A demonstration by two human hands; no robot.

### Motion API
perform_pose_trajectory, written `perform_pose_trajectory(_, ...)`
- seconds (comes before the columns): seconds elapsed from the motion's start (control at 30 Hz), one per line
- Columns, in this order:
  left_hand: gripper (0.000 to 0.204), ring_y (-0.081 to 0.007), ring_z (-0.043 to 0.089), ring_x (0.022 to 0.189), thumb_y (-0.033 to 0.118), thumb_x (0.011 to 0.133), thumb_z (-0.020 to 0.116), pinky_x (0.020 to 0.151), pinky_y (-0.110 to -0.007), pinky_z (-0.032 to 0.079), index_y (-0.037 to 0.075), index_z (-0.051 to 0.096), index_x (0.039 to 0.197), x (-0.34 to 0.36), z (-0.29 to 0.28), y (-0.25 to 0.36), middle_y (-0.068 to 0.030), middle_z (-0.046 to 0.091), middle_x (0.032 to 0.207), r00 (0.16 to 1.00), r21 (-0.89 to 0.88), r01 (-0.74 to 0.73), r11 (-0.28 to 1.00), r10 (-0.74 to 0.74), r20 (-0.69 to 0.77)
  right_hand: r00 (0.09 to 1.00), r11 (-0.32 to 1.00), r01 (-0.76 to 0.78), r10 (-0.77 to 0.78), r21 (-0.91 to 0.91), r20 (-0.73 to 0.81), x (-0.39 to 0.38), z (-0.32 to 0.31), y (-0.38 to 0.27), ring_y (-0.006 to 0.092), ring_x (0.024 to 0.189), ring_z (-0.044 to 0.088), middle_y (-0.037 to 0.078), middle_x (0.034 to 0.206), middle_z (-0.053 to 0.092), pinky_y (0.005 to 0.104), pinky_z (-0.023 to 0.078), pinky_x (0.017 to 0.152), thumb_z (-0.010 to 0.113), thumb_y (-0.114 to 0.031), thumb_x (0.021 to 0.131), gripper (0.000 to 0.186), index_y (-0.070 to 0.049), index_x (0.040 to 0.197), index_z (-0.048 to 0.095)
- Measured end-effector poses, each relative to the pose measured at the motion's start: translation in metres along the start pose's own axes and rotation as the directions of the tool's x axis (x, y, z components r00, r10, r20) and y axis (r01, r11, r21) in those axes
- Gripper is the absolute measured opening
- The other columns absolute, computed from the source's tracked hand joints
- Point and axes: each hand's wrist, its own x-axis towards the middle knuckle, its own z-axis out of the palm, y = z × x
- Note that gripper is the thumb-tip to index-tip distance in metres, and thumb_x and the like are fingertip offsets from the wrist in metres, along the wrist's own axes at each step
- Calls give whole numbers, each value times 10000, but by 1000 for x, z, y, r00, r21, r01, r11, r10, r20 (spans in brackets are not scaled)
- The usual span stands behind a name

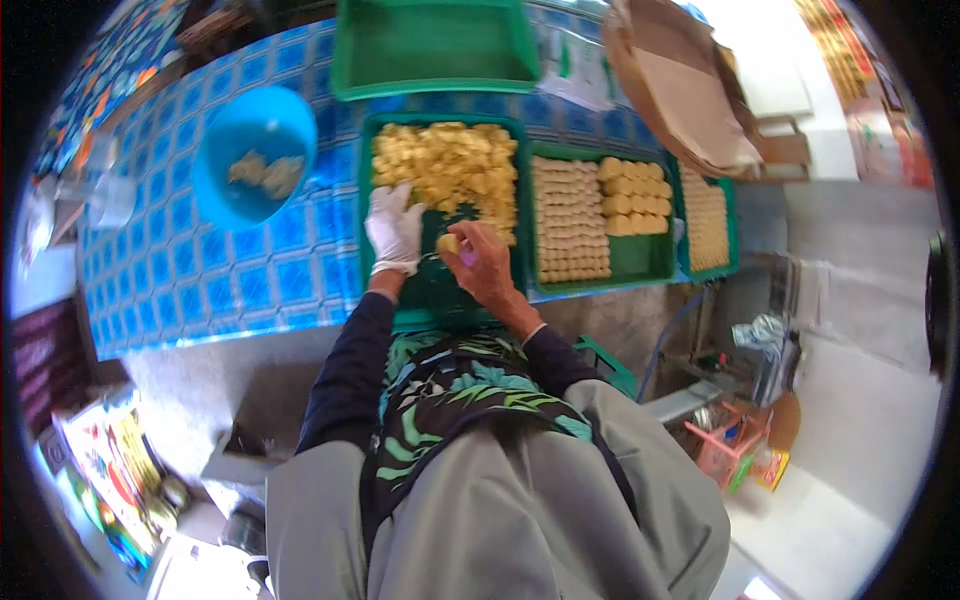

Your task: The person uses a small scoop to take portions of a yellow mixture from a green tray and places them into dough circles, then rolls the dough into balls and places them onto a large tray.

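My left hand (394,232), in a thin white glove, lies at the left side of a green tray, its fingers stretched out against a heap of yellow chip-like slices (445,160). My bare right hand (484,264) is closed over the near part of the same green tray (430,300). Between its thumb and fingers sits a small round yellow piece (449,243); whether it is one slice or a short stack I cannot tell. A bit of purple (468,256) shows at those fingers. The slices fill the tray's far part, and its dark green bottom shows near me.
Right of it, a green tray (650,265) holds rows of pale stacked slices (572,215) and yellow stacks (635,195). Farther right stands another filled tray (708,225). A green tray (435,50) lies behind, a blue basin (215,165) left, a brown paper-lined basket (680,100) back right.
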Motion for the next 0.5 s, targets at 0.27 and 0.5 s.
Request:
perform_pose_trajectory(0.27,403,-349,587,888,130,668,791,756,-408,484,41,667,1041,-16,-11,-2,-159,577,964,966,92,-30,995,5,260,791,875,-484,451,28,-414,-18,-137,82,148,605,587,55,709,619,294,495,575,786,-142,727,352,-93,1045,644)
perform_pose_trajectory(0.5,451,-318,599,899,106,604,838,783,-387,496,32,678,1019,-18,-10,4,-143,589,989,974,42,73,996,-80,211,686,692,-642,327,-330,-650,-48,-244,217,257,857,657,138,976,661,360,523,705,744,-48,735,418,-41,1131,612)
